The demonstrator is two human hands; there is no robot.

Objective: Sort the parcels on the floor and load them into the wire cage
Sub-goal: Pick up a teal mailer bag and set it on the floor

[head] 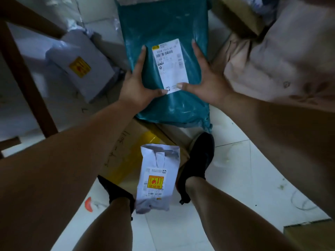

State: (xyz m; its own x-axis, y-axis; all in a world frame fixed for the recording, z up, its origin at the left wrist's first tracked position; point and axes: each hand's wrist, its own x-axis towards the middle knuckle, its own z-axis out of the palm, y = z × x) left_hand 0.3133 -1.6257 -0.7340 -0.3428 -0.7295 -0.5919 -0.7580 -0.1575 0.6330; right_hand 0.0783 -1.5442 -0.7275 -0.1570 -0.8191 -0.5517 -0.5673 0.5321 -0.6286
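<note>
A teal plastic mailer [163, 29] with a white shipping label [170, 66] is held at the middle of the view. My left hand [139, 84] grips its left edge, with the thumb lying across the label's lower corner. My right hand [204, 78] grips the right edge, thumb on the label's bottom. On each hand one finger lies straight along the parcel's top face; the other fingers are hidden behind it. A small white parcel [157, 180] with a yellow and red sticker lies on the floor between my feet. No wire cage is in view.
A cardboard box [126, 142] with yellow tape sits under the mailer. At the left lies a grey-white parcel [81, 67] beside a brown wooden frame [23, 69]. A beige bag [272, 60] fills the right. Further boxes [239, 15] [308, 236] lie at top right and bottom right.
</note>
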